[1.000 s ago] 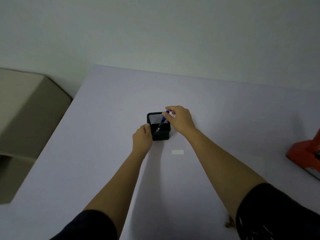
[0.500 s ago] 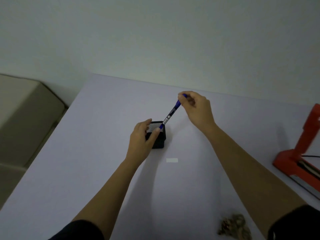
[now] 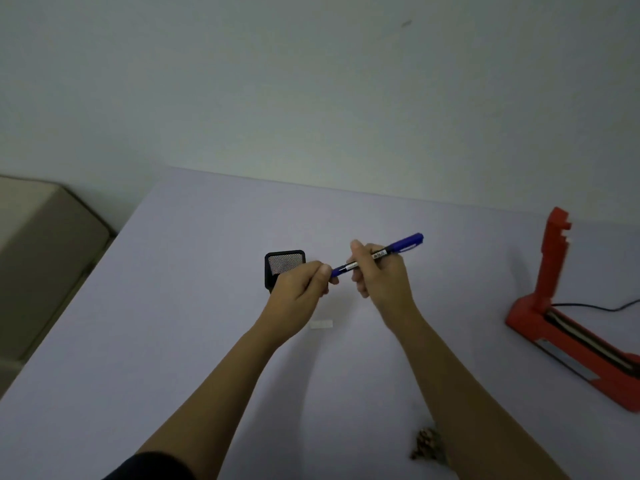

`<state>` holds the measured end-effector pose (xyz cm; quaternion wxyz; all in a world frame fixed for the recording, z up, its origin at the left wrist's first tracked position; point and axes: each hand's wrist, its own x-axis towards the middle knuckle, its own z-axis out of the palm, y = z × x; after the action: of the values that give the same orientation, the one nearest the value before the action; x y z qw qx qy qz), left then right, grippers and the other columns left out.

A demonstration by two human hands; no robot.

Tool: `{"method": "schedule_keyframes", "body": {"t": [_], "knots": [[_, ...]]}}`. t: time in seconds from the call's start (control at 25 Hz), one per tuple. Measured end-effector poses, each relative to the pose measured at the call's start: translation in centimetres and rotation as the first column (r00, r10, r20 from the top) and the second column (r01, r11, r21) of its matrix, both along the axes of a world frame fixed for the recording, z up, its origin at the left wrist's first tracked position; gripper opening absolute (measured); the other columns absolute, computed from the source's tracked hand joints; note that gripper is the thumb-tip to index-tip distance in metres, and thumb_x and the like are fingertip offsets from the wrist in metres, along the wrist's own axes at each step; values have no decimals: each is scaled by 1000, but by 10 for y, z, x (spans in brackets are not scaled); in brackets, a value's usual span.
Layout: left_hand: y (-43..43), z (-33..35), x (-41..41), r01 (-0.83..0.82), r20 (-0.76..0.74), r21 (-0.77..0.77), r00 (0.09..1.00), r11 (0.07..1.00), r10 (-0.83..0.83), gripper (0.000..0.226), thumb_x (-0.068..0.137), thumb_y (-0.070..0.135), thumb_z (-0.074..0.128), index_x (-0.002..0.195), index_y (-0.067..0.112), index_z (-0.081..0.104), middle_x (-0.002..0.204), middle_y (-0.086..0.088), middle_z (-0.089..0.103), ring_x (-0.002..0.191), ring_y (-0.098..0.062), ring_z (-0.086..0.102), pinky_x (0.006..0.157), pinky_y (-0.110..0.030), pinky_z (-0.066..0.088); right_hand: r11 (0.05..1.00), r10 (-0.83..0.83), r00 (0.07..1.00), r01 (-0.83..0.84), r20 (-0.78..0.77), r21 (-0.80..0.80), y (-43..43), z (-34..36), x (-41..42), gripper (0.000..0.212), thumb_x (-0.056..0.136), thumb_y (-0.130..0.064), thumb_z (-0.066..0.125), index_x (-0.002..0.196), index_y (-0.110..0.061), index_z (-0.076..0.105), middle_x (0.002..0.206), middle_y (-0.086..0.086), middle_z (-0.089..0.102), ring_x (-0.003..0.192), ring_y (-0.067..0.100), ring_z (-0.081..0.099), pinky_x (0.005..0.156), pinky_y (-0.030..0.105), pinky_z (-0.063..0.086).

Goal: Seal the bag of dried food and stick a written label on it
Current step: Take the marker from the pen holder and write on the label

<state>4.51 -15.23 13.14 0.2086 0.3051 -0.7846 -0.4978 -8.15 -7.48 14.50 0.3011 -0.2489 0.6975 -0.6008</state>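
A blue marker pen [image 3: 398, 247] is held level above the table between both hands. My right hand [image 3: 381, 275] grips its barrel. My left hand [image 3: 301, 289] pinches the pen's blue left end between thumb and fingers. A small white label [image 3: 321, 324] lies flat on the table just below the hands. A bag of brown dried food [image 3: 427, 445] shows at the bottom, partly hidden behind my right forearm. The red heat sealer [image 3: 568, 327] stands at the right with its arm raised.
A black mesh pen holder [image 3: 282, 263] stands just behind my left hand. A black cable [image 3: 609, 308] runs from the sealer to the right. A beige box [image 3: 41, 258] sits beside the table's left edge. The pale table [image 3: 173, 341] meets the wall at the back.
My right hand lifted the pen out of the mesh holder and brought it level toward me. My left hand left the holder and took hold of the pen's left end.
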Motion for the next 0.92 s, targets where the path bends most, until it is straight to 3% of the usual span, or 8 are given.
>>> {"method": "schedule_keyframes", "body": {"t": [0.12,0.28,0.48,0.72,0.84,0.92], "knots": [[17,5,-10,-133,-49,175,988,975,144,36,100,28,33,70,24,54,64,3,46,60,-8,42,61,-27,38,990,-124,991,127,48,-68,10,-2,20,25,92,-19,56,68,-11,58,50,-3,59,43,4,55,45,17,47],[38,10,-17,-196,-110,276,966,941,234,37,99,31,33,69,18,49,64,1,42,58,-5,39,58,-20,36,962,-195,981,192,5,-196,23,-1,33,24,89,-14,59,67,-8,55,48,-5,63,45,8,61,47,18,51],[33,6,-21,-179,-72,563,962,807,264,46,98,28,39,53,18,39,45,7,37,49,-11,34,63,-35,36,951,-215,967,175,-138,-256,35,-7,47,23,85,-27,57,65,-16,53,50,-7,63,49,11,65,51,23,55],[42,-16,-6,-211,39,626,970,750,241,39,95,22,43,57,12,40,47,1,35,49,-12,33,65,-35,36,953,-252,921,183,-298,-241,50,-38,63,27,88,-29,59,68,-11,54,56,4,64,54,9,66,51,15,52],[51,-31,-1,-269,165,599,963,754,212,36,94,23,43,60,12,42,55,-4,35,54,-14,33,65,-34,36,958,-243,932,187,-269,-217,59,-56,79,28,90,-33,59,67,-19,53,55,-9,63,54,6,66,51,14,52],[50,-46,4,-311,213,609,950,730,227,35,93,23,44,60,13,42,55,-4,35,54,-15,32,59,-32,33,950,-269,934,217,-236,-227,63,-59,89,28,88,-44,54,66,-28,49,55,-11,63,53,7,66,49,22,55]]}}
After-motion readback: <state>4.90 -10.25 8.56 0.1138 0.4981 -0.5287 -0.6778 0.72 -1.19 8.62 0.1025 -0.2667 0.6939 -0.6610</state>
